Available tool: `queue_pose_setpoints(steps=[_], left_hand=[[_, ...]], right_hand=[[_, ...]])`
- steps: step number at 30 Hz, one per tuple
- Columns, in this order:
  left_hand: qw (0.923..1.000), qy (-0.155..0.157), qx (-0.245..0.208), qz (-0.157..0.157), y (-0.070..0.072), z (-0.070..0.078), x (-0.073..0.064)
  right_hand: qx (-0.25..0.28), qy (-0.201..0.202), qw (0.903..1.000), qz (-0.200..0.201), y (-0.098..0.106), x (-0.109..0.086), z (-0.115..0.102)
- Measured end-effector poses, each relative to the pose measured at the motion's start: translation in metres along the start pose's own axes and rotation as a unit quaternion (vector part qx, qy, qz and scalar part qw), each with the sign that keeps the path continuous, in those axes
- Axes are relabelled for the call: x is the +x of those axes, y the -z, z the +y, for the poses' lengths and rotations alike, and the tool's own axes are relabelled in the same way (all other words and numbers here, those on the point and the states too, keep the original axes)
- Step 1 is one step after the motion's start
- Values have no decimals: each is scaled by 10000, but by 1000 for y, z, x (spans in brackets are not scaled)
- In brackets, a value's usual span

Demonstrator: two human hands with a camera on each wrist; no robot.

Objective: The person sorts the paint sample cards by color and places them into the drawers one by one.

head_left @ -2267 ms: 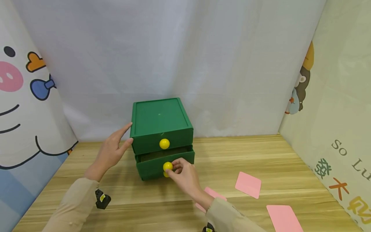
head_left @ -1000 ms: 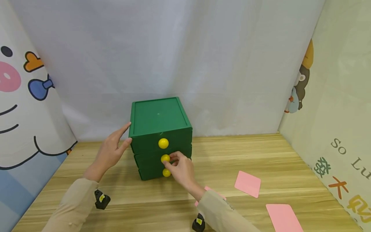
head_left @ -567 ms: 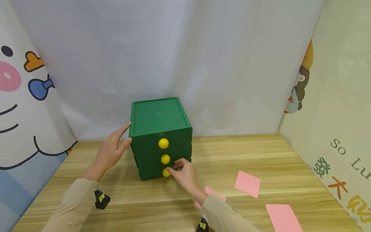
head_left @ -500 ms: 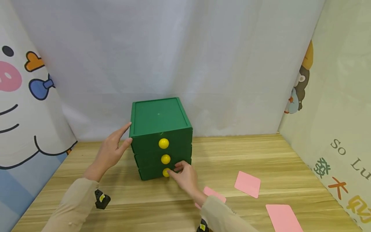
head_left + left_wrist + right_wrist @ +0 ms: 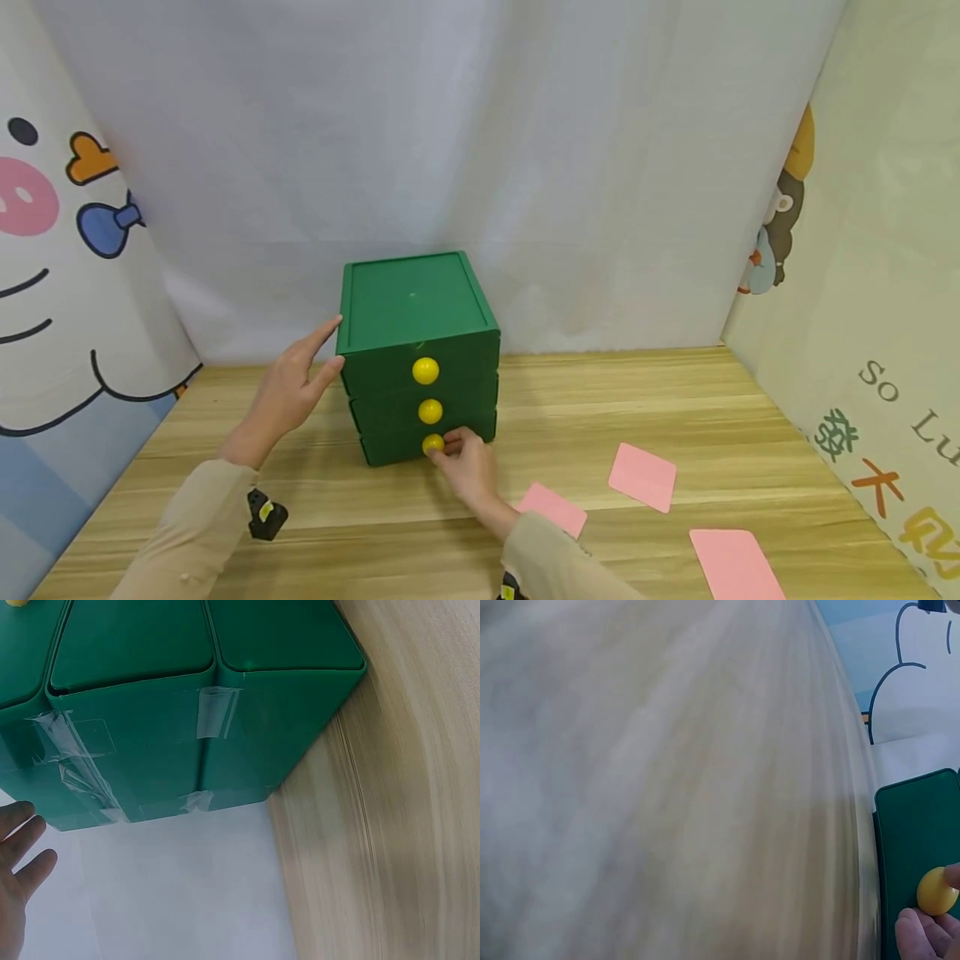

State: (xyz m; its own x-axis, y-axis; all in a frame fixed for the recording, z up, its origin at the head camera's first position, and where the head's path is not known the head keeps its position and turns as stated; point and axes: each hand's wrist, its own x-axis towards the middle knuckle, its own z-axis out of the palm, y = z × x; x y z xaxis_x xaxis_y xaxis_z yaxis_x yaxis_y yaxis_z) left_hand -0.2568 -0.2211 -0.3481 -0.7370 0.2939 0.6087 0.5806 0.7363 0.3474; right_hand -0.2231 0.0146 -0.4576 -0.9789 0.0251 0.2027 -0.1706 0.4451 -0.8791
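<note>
A green cabinet (image 5: pixel 416 304) with three stacked drawers stands on the table, each drawer front bearing a round yellow knob. All the drawers sit flush. My right hand (image 5: pixel 468 471) pinches the bottom knob (image 5: pixel 432 444) between thumb and fingers; the right wrist view shows the same yellow knob (image 5: pixel 936 892) at its lower right. Against the cabinet's upper left edge rests my left hand (image 5: pixel 288 392), fingers extended. In the left wrist view its fingers (image 5: pixel 34 874) show beside the cabinet's taped side (image 5: pixel 142 750). The top knob (image 5: pixel 425 371) and middle knob (image 5: pixel 430 411) are untouched.
Three pink cards lie on the wooden table (image 5: pixel 360 533): one near my right wrist (image 5: pixel 553 508), one farther right (image 5: pixel 642 477) and one at the front edge (image 5: pixel 738 562). A white curtain (image 5: pixel 600 167) hangs behind; printed cartoon cloths flank both sides.
The middle drawer, pulled partway out at first, went back in under my right hand. That hand then let go of the middle knob and moved down to the bottom one. My left hand stayed put.
</note>
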Motion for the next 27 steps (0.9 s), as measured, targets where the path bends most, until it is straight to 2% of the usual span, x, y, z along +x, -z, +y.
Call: queue_pose_setpoints(steps=[10, 19, 27], left_hand=[[9999, 28, 5, -116, 0, -1, -1], [9999, 27, -62, -107, 1, 0, 0], [9999, 51, -40, -126, 1, 0, 0]], right_hand=[[-26, -54, 10000, 70, 0, -5, -1], [213, -112, 9996, -130, 5, -17, -2], [133, -249, 9988, -389, 14, -33, -5]])
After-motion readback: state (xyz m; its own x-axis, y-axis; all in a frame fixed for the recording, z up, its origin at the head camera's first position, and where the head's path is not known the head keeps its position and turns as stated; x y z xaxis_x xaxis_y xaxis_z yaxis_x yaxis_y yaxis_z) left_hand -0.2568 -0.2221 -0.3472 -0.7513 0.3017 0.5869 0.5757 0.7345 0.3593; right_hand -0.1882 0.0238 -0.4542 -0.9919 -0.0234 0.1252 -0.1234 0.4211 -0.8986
